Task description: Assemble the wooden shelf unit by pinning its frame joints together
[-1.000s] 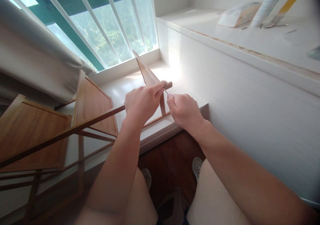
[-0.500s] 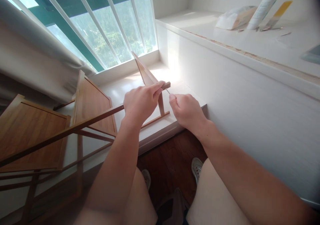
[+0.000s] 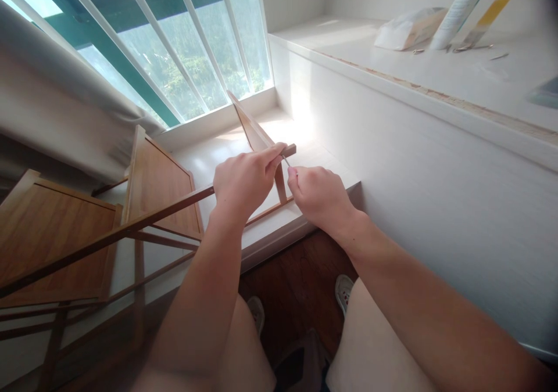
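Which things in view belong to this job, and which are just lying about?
Likely in the job: wooden bar, in the left grip; thin metal rod, in the right grip; wooden panels.

Apparently lying about: plastic packet, white tube, yellow-handled tool, small metal pieces.

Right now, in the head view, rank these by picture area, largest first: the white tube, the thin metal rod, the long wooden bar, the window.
1. Window
2. Long wooden bar
3. White tube
4. Thin metal rod; only a short stretch shows
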{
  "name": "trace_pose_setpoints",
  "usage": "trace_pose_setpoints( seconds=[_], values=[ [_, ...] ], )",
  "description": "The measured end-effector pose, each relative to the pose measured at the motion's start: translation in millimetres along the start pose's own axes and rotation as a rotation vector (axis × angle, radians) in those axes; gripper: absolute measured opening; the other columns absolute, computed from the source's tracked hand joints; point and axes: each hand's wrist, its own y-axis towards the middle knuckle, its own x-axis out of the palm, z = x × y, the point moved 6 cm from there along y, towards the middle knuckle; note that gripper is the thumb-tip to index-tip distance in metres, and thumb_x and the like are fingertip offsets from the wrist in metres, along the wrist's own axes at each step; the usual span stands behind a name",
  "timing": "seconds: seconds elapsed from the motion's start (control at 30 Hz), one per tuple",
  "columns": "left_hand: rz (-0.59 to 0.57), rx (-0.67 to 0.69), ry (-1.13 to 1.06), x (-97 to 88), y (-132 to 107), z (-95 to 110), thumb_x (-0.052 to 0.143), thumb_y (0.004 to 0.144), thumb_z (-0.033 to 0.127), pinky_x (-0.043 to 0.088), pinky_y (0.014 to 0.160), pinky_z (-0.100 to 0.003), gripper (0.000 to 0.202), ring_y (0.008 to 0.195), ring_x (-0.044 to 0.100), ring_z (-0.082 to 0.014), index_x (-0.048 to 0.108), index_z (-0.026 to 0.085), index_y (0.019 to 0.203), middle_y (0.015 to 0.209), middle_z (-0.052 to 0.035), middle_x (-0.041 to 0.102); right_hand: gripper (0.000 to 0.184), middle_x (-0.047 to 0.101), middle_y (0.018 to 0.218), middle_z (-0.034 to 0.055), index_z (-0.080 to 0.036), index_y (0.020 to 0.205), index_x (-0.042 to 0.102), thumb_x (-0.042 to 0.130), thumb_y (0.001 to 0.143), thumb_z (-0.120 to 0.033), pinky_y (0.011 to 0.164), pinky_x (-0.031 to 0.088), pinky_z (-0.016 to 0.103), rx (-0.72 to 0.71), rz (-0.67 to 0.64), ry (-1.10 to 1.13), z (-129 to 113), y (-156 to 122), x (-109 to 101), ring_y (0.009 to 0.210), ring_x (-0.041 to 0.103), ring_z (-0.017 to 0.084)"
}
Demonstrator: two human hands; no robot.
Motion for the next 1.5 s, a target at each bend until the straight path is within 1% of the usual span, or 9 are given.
trace_pose_setpoints(
  seconds=[0.1,0.27,0.43,0.6,0.77,0.97,1.27,1.5],
  values=[
    [0.010,0.006,0.009,0.2,0.0,-0.3,0.036,0.100,0.046,0.038,0.064,-0.033,0.037,0.078,0.067,-0.0247,0.062,0.050,0.127,0.094,0.0004,0.076,0.049,0.068,0.074,0.0088,-0.017,0.082,0.065,0.024,0.103,-0.034,0.057,0.024,0.032,0.005,-0.011,-0.029,1.5,-0.4,0.3,0.063,0.059,0.020],
    [0.019,0.003,0.025,0.3,-0.5,0.2,0.036,0.100,0.048,0.038,0.065,-0.034,0.038,0.079,0.067,-0.0253,0.061,0.050,0.128,0.095,0.0007,0.076,0.049,0.069,0.077,0.0096,-0.017,0.087,0.066,0.023,0.104,-0.034,0.057,0.025,0.032,-0.015,-0.016,-0.041,0.2,-0.1,2.0,0.065,0.061,0.021],
    [0.005,-0.012,0.017,-0.4,-0.5,0.9,0.037,0.100,0.048,0.039,0.066,-0.034,0.037,0.082,0.067,-0.0252,0.062,0.049,0.127,0.097,-0.0002,0.076,0.050,0.069,0.077,0.0098,-0.017,0.087,0.067,0.023,0.104,-0.035,0.057,0.025,0.032,0.002,-0.003,-0.047,0.4,0.8,2.0,0.066,0.062,0.021],
    [-0.010,-0.012,0.017,-0.2,-0.2,1.0,0.036,0.100,0.048,0.039,0.068,-0.034,0.038,0.085,0.068,-0.0261,0.061,0.049,0.129,0.099,-0.0005,0.076,0.051,0.069,0.077,0.0099,-0.017,0.085,0.068,0.024,0.103,-0.035,0.057,0.025,0.033,-0.017,-0.004,-0.048,0.0,1.5,4.1,0.065,0.061,0.022],
    [0.006,0.002,0.013,-0.1,0.0,0.8,0.036,0.100,0.048,0.038,0.066,-0.034,0.037,0.083,0.068,-0.0261,0.061,0.049,0.128,0.098,-0.0001,0.076,0.051,0.069,0.076,0.0095,-0.017,0.085,0.068,0.024,0.103,-0.035,0.057,0.025,0.033,-0.005,0.022,-0.034,0.1,0.9,4.6,0.063,0.060,0.021],
    [0.000,-0.020,0.023,0.3,-0.2,0.8,0.038,0.100,0.047,0.039,0.067,-0.034,0.037,0.082,0.067,-0.0246,0.062,0.050,0.127,0.096,0.0001,0.076,0.050,0.069,0.077,0.0100,-0.016,0.086,0.068,0.025,0.104,-0.035,0.059,0.028,0.032,0.013,0.001,-0.034,-1.4,1.4,4.7,0.066,0.061,0.021],
    [0.016,-0.004,0.015,0.5,-0.6,0.3,0.036,0.100,0.047,0.039,0.066,-0.034,0.038,0.079,0.067,-0.0251,0.062,0.049,0.127,0.093,-0.0005,0.076,0.046,0.070,0.079,0.0109,-0.016,0.087,0.066,0.026,0.104,-0.034,0.058,0.027,0.032,0.032,0.000,-0.093,-3.0,-1.5,-2.6,0.065,0.062,0.021],
    [-0.001,-0.007,0.012,0.9,-0.7,0.8,0.036,0.100,0.047,0.040,0.068,-0.034,0.038,0.083,0.067,-0.0253,0.061,0.049,0.128,0.097,-0.0002,0.076,0.048,0.071,0.079,0.0111,-0.017,0.088,0.066,0.025,0.104,-0.035,0.057,0.027,0.032,0.033,-0.010,-0.070,-3.7,-0.8,0.6,0.068,0.064,0.023]
  ],
)
